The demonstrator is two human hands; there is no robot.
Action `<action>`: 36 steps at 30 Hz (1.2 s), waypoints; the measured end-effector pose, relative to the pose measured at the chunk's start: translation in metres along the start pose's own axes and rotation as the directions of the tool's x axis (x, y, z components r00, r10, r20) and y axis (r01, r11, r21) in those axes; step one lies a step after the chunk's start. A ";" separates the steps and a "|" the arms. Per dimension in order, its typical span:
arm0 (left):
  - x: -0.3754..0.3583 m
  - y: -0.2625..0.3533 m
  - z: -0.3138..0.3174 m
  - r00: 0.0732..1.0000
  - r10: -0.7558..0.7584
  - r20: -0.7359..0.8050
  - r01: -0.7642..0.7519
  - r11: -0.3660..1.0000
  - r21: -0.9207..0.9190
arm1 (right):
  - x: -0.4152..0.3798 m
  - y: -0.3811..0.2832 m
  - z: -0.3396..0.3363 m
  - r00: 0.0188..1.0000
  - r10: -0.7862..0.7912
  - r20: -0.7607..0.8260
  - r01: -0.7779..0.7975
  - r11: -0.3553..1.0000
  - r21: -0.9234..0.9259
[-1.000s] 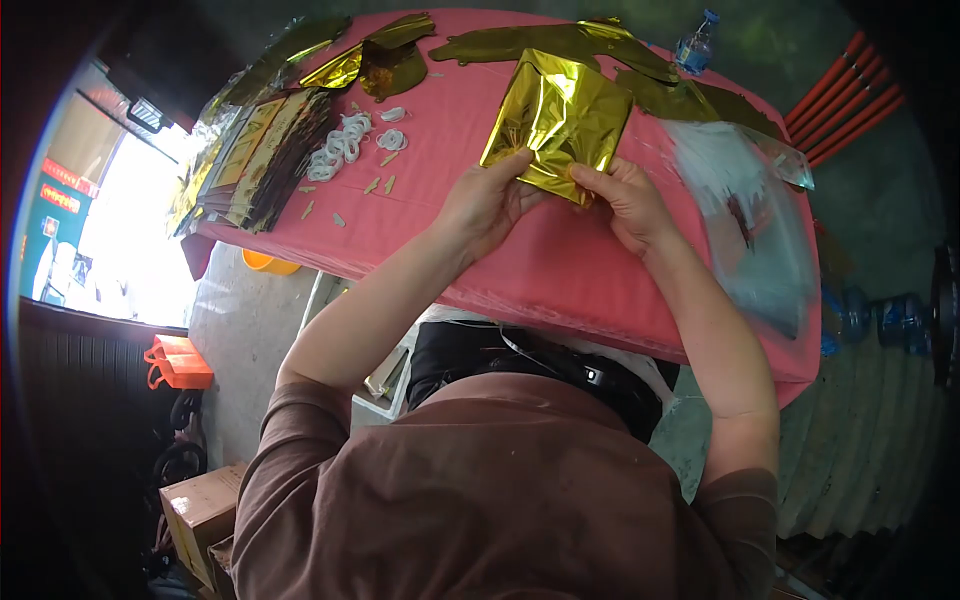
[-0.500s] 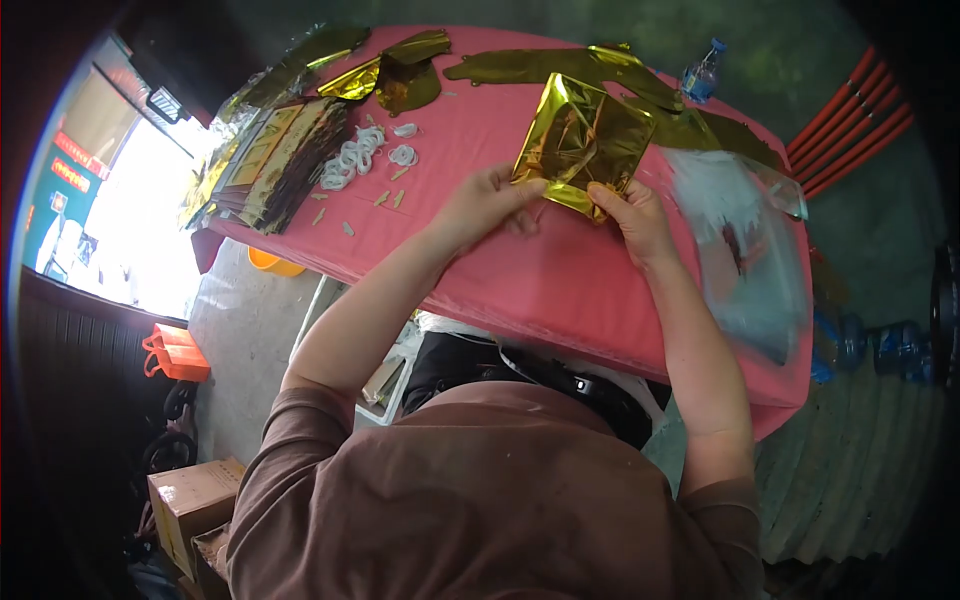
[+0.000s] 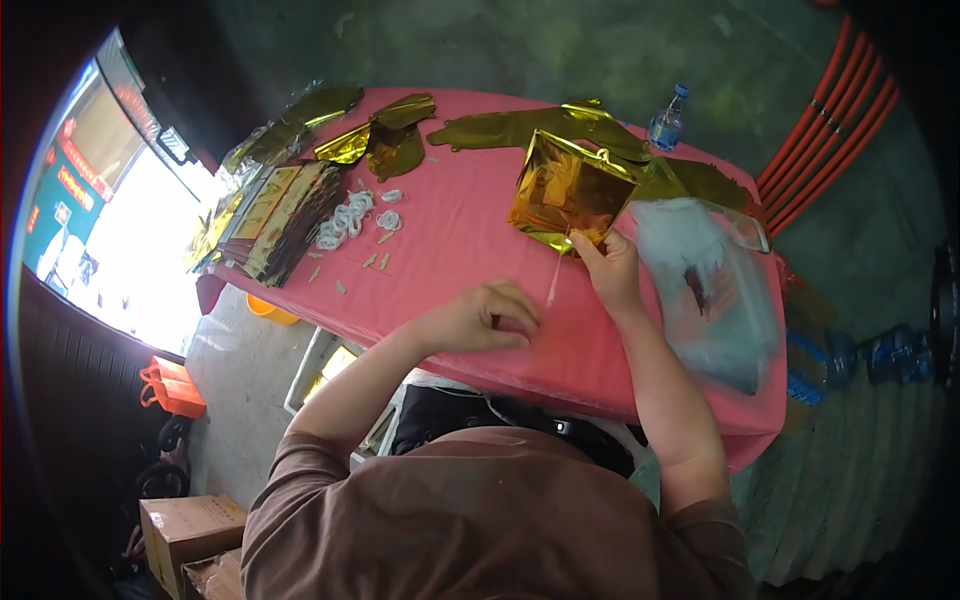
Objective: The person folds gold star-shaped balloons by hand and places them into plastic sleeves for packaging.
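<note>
A shiny gold foil box-shaped piece (image 3: 572, 188) is held up over the pink-covered table (image 3: 455, 235). My right hand (image 3: 612, 270) pinches its lower edge, thumb on the near face. From that edge a thin pale strand (image 3: 553, 285) runs down toward my left hand (image 3: 482, 318). My left hand is low over the near part of the table, away from the foil, its fingers curled together and slightly blurred. I cannot tell what sits between those fingertips. Clear plastic bags (image 3: 705, 290) lie to the right of my right hand.
White cord bundles (image 3: 347, 220) and small pale clips (image 3: 370, 260) lie left of centre. Beyond them is a stack of patterned flat pieces (image 3: 275, 215). Flat gold foil sheets (image 3: 500, 130) line the far edge, with a water bottle (image 3: 669, 120) at the far right.
My left hand has let go of the foil piece and moved down toward me, and the pale strand now shows. My right hand still holds the foil. The view has shifted.
</note>
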State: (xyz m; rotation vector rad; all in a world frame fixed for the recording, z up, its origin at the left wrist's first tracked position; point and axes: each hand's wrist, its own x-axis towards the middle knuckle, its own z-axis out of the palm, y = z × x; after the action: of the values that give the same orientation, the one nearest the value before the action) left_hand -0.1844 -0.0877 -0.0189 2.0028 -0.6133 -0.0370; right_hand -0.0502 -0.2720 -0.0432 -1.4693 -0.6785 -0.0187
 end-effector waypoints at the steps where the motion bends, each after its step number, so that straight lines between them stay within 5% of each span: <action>1: 0.003 0.005 0.003 0.994 0.107 0.005 -0.107 0.992 0.068 | -0.001 -0.003 0.002 0.999 -0.027 0.024 0.028 0.999 -0.044; 2: 0.003 0.010 0.004 0.978 0.208 0.015 -0.208 0.969 0.133 | -0.003 -0.006 0.003 0.999 -0.019 0.039 0.021 0.999 -0.046; 6: 0.004 0.027 -0.010 0.987 0.163 -0.008 -0.162 0.982 0.099 | -0.003 -0.016 0.000 0.989 -0.090 0.115 0.105 0.986 -0.128; 8: 0.001 0.041 -0.022 0.968 0.051 -0.245 -0.013 0.988 0.154 | -0.006 -0.015 -0.002 0.985 -0.098 0.143 0.119 0.981 -0.150; 10: 0.002 0.062 -0.042 0.845 0.205 -0.494 -0.025 0.938 0.346 | -0.009 -0.012 -0.005 0.979 -0.067 0.194 0.105 0.976 -0.193; 12: 0.009 0.070 -0.058 0.767 0.396 -0.505 -0.064 0.830 0.554 | -0.011 -0.014 -0.006 0.973 -0.065 0.220 0.118 0.964 -0.240; 15: 0.018 0.073 -0.072 0.759 0.471 -0.449 -0.112 0.774 0.624 | -0.013 -0.019 -0.002 0.956 -0.129 0.262 0.204 0.936 -0.285; 20: 0.021 0.075 -0.070 0.842 0.320 -0.434 -0.077 0.868 0.491 | -0.014 -0.019 0.001 0.914 -0.240 0.327 0.354 0.866 -0.354; 22: 0.022 0.073 -0.069 0.886 0.120 -0.447 0.012 0.959 0.282 | -0.013 -0.021 0.000 0.865 -0.324 0.384 0.468 0.797 -0.383; 26: 0.022 0.075 -0.068 0.922 0.062 -0.383 0.040 0.967 0.252 | -0.013 -0.031 0.004 0.843 -0.375 0.387 0.511 0.783 -0.354; 28: 0.022 0.080 -0.068 0.942 -0.099 -0.322 0.127 0.990 0.066 | -0.013 -0.035 0.003 0.825 -0.380 0.417 0.538 0.753 -0.379; 36: 0.022 0.074 -0.058 0.940 -0.279 -0.197 0.252 0.956 -0.149 | -0.014 -0.036 0.005 0.788 -0.406 0.464 0.581 0.740 -0.339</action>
State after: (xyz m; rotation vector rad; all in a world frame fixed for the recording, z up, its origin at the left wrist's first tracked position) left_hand -0.1787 -0.0777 0.0771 1.9255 -0.1935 -0.0189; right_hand -0.0786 -0.2784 -0.0169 -1.7215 -1.4537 -0.3673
